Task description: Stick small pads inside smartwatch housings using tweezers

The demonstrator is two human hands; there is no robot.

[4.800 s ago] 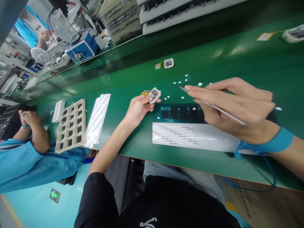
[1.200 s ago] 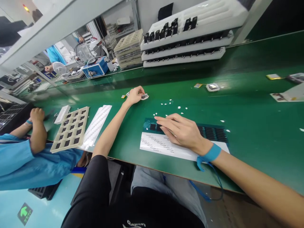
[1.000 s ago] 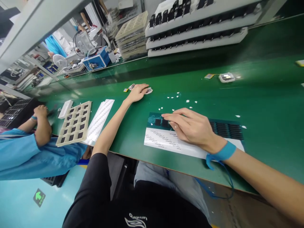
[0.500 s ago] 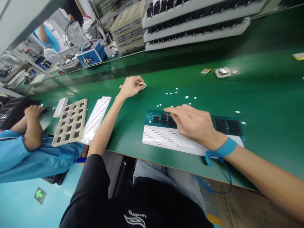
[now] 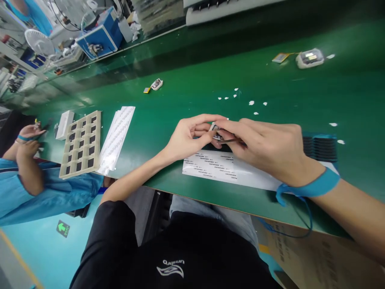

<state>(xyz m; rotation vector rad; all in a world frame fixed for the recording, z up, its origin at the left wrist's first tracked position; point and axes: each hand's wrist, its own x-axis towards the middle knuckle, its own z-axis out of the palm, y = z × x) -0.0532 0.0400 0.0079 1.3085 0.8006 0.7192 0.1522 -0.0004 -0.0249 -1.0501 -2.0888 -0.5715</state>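
Note:
My left hand (image 5: 192,136) is closed on a small white-rimmed device casing (image 5: 214,127) with dark and metallic parts inside. My right hand (image 5: 267,148), with a blue wrist strap (image 5: 319,184), pinches a thin dark metal tool like tweezers (image 5: 228,141). Its tip reaches the casing, but fingers hide the contact. Both hands are above a sheet of black adhesive pieces (image 5: 320,149), partly covered by white printed backing paper (image 5: 207,165). Beyond my left hand lies another open casing (image 5: 157,84), wired to a small yellow-edged battery (image 5: 146,90).
Small white scraps (image 5: 251,103) dot the green bench. A cased device (image 5: 310,58) with a battery (image 5: 280,58) lies far right. On the left are printed strips (image 5: 118,136), a compartment tray (image 5: 98,160), a white box (image 5: 64,125) and a co-worker's arms (image 5: 28,148).
My left hand has come back and right, bringing the small casing to my right hand. The other casing and battery are now uncovered on the bench. My view has tilted down.

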